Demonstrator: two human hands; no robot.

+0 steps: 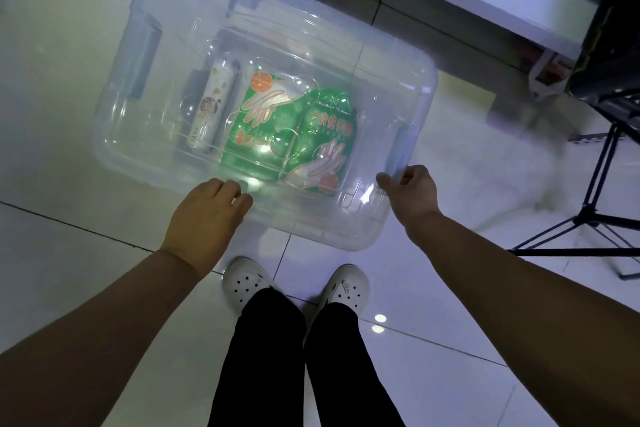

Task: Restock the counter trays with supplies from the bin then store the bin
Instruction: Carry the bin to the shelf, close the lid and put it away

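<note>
Shiny tile floor, clear bin at 12 o'clock, our left hand curled over its 6 o'clock rim, right hand pinching the 4 o'clock corner, we reckon this lopsided grip could tip it.

Head cam looks steeply down, close over bin on floor.

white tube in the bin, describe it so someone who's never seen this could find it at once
Find the big clear bin on the tiled floor. Inside lies a long white tube, just left of two green glove packs. It alone is white and round; they are flat and green.
</note>
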